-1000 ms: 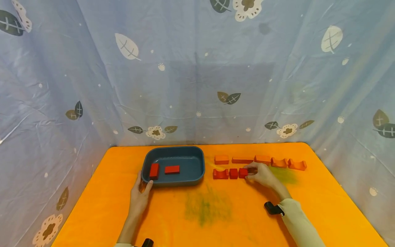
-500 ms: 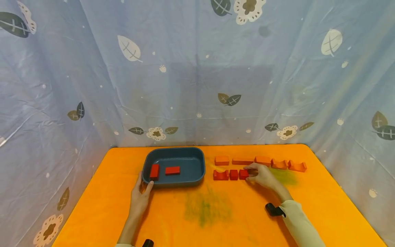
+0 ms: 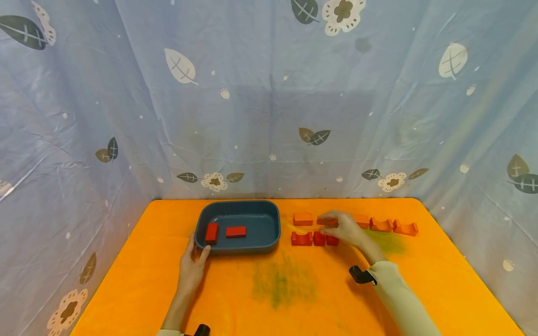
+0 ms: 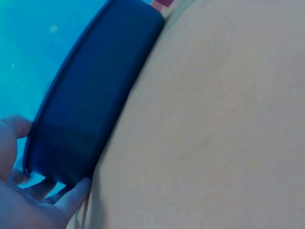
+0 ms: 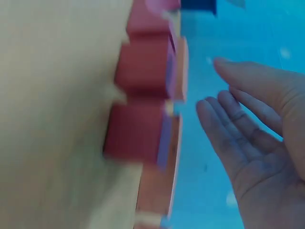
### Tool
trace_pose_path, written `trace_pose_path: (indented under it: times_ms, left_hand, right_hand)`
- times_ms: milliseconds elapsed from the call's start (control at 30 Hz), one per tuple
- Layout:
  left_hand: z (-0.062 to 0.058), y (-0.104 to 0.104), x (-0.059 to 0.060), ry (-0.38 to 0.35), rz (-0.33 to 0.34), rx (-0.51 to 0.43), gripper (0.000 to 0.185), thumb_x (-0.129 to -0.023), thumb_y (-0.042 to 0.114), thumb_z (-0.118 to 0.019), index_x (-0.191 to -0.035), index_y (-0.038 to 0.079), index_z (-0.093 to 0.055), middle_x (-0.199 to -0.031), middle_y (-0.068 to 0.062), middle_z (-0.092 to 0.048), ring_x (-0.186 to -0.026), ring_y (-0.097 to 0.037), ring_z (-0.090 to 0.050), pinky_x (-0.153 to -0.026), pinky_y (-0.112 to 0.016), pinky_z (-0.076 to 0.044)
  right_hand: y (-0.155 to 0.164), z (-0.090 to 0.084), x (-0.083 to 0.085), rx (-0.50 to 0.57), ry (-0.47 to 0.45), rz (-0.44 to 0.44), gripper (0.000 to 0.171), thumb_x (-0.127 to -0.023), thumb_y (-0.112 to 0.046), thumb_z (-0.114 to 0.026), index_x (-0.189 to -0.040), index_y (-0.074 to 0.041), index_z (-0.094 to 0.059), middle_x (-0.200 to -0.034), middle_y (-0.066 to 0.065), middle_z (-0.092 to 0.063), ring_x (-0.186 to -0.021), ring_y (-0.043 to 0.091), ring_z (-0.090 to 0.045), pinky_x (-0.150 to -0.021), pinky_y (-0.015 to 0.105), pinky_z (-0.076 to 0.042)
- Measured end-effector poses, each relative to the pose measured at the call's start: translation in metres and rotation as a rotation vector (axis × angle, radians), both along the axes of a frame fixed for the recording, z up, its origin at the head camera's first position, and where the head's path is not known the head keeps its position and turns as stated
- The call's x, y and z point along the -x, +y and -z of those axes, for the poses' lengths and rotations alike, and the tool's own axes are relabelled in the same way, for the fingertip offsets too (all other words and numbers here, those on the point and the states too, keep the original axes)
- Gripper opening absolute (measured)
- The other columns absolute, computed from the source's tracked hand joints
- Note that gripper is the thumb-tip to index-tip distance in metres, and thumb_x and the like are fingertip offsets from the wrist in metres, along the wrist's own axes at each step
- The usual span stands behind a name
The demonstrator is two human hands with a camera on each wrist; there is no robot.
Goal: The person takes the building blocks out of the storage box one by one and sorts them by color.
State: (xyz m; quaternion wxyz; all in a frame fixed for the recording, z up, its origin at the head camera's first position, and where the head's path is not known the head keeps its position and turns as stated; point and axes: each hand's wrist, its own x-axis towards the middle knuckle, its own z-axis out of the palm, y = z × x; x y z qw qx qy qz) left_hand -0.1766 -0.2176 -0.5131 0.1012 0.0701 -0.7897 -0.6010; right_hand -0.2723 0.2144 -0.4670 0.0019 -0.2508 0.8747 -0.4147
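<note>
My left hand (image 3: 192, 269) grips the near left corner of a dark blue-grey tray (image 3: 252, 250), thumb at the rim. In the left wrist view its fingers touch the tray's outer wall (image 4: 90, 95). Two red rectangular blocks lie inside, one at the left wall (image 3: 212, 233), one a flat block (image 3: 236, 232) near the middle. My right hand (image 3: 348, 232) hovers over two red cubes, the left cube (image 3: 319, 239) and the right cube (image 3: 332, 241). The right wrist view shows its fingers (image 5: 238, 129) apart from the blocks, holding nothing.
A red block with a curved notch (image 3: 301, 240) stands left of the cubes. Behind runs a row of orange blocks, from a rectangular one (image 3: 303, 219) to notched ones (image 3: 405, 227); the hand partly covers this row. A patterned curtain (image 3: 269, 116) encloses the orange table (image 3: 294, 289).
My right hand has let go of the right red cube, risen and moved left above the cubes. The cubes stay in place. My left hand keeps its grip on the tray.
</note>
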Motion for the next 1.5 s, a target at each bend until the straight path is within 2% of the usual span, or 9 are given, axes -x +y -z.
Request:
trace_pose_path:
  times_ms: [200, 400, 467, 633, 833, 1033, 1133, 1400, 1500]
  left_hand:
    - [0.001, -0.001, 0.0, 0.012, -0.011, 0.016, 0.074, -0.101, 0.019, -0.057, -0.156, 0.001, -0.012, -0.161, -0.018, -0.015, -0.145, -0.039, -0.022, -0.117, -0.05, -0.022]
    - [0.0, 0.0, 0.001, 0.013, 0.001, 0.0, 0.074, -0.101, 0.017, -0.057, -0.156, 0.0, -0.011, -0.162, -0.017, -0.013, -0.147, -0.037, -0.018, -0.118, -0.05, -0.02]
    - [-0.001, 0.001, 0.0, 0.02, 0.006, -0.007, 0.074, -0.101, 0.017, -0.057, -0.156, 0.0, -0.01, -0.162, -0.018, -0.013, -0.147, -0.037, -0.018, -0.118, -0.05, -0.02]
    - [-0.004, 0.003, 0.0, 0.027, 0.009, -0.008, 0.074, -0.101, 0.019, -0.056, -0.156, 0.002, -0.01, -0.162, -0.017, -0.013, -0.147, -0.036, -0.018, -0.118, -0.05, -0.021]
    - [-0.003, 0.006, 0.003, 0.032, 0.014, 0.007, 0.072, -0.101, 0.017, -0.056, -0.156, 0.0, -0.013, -0.161, -0.018, -0.015, -0.146, -0.037, -0.02, -0.117, -0.051, -0.022]
    - [-0.004, 0.008, 0.005, 0.029, 0.022, 0.0, 0.073, -0.101, 0.018, -0.056, -0.156, 0.001, -0.012, -0.162, -0.018, -0.014, -0.145, -0.039, -0.021, -0.117, -0.052, -0.022]
    - [-0.004, 0.008, 0.005, 0.039, 0.023, -0.01, 0.072, -0.101, 0.018, -0.056, -0.156, 0.001, -0.012, -0.161, -0.018, -0.014, -0.145, -0.039, -0.021, -0.117, -0.052, -0.023]
    - [0.0, 0.003, 0.0, 0.01, 0.0, 0.005, 0.074, -0.101, 0.02, -0.057, -0.156, 0.002, -0.011, -0.162, -0.017, -0.014, -0.146, -0.038, -0.02, -0.118, -0.052, -0.02]
    - [0.0, 0.0, -0.001, 0.023, 0.002, 0.007, 0.073, -0.101, 0.019, -0.057, -0.156, 0.001, -0.012, -0.162, -0.018, -0.015, -0.146, -0.037, -0.02, -0.118, -0.051, -0.021]
  right_hand:
    - [-0.047, -0.006, 0.006, -0.007, 0.1, -0.031, 0.032, -0.084, 0.0, -0.075, -0.114, 0.006, -0.068, -0.11, 0.023, -0.066, -0.1, 0.039, -0.064, -0.086, 0.052, -0.055]
    - [-0.099, -0.016, 0.008, -0.045, 0.078, -0.058, 0.033, -0.085, -0.004, -0.075, -0.116, 0.005, -0.068, -0.113, 0.016, -0.067, -0.103, 0.036, -0.063, -0.091, 0.05, -0.053]
    - [-0.119, -0.018, 0.006, -0.091, 0.095, -0.048, 0.032, -0.085, -0.004, -0.075, -0.115, 0.004, -0.069, -0.112, 0.015, -0.067, -0.103, 0.035, -0.063, -0.09, 0.048, -0.054]
    - [-0.168, -0.017, 0.0, -0.272, 0.193, 0.061, 0.028, -0.084, -0.009, -0.078, -0.109, 0.002, -0.072, -0.108, 0.013, -0.069, -0.098, 0.03, -0.065, -0.086, 0.04, -0.056]
    - [-0.21, -0.009, 0.002, -0.336, 0.122, 0.034, 0.028, -0.082, -0.012, -0.079, -0.108, -0.002, -0.074, -0.107, 0.009, -0.07, -0.101, 0.026, -0.066, -0.089, 0.039, -0.055]
    - [-0.234, 0.0, 0.009, -0.444, 0.103, 0.039, 0.012, -0.082, -0.009, -0.078, -0.092, -0.005, -0.072, -0.087, 0.004, -0.065, -0.081, 0.02, -0.06, -0.077, 0.033, -0.053]
    - [-0.24, 0.006, 0.013, -0.467, 0.106, 0.053, 0.013, -0.081, -0.008, -0.079, -0.091, -0.006, -0.072, -0.086, 0.003, -0.066, -0.078, 0.018, -0.06, -0.074, 0.032, -0.053]
    - [-0.249, 0.012, 0.018, -0.438, 0.099, 0.074, 0.008, -0.077, -0.001, -0.075, -0.076, -0.008, -0.071, -0.074, 0.001, -0.067, -0.062, 0.016, -0.055, -0.06, 0.027, -0.049]
    - [-0.249, 0.002, 0.018, -0.388, 0.101, 0.072, 0.01, -0.076, 0.001, -0.077, -0.083, -0.006, -0.075, -0.08, 0.004, -0.07, -0.065, 0.018, -0.059, -0.062, 0.027, -0.052]
